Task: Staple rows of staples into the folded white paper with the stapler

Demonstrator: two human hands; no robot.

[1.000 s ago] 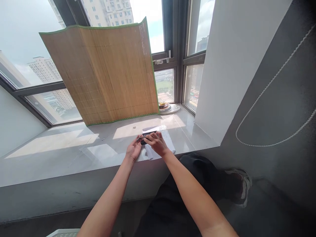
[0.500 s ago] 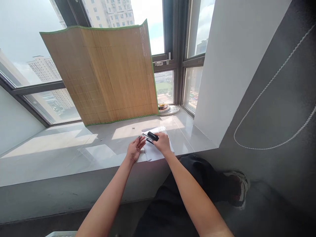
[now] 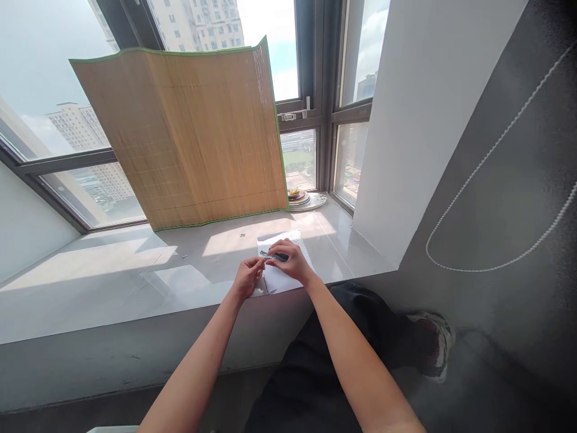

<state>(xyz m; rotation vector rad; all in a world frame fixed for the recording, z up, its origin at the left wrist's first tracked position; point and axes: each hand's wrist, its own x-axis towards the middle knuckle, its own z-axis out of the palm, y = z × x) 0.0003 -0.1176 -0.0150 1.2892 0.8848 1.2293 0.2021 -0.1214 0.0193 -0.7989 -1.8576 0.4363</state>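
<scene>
At seven o'clock, a pale container (image 3: pixel 112 429) shows only its rim; its inside is hidden. The left hand (image 3: pixel 248 278) has its fingertips drawn together at the stapler (image 3: pixel 282 257); I cannot tell what they pinch. The right hand (image 3: pixel 294 263) grips that black stapler, silvery end towards nine o'clock, above white paper (image 3: pixel 280 282). Beyond, at one o'clock, stacked plates (image 3: pixel 318 201) hold something yellow.

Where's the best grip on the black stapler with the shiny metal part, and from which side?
Probably the black body of the stapler, from above and its right side, where the right hand holds it: the slim metal part points left, towards the left hand, leaving less to grip.
</scene>
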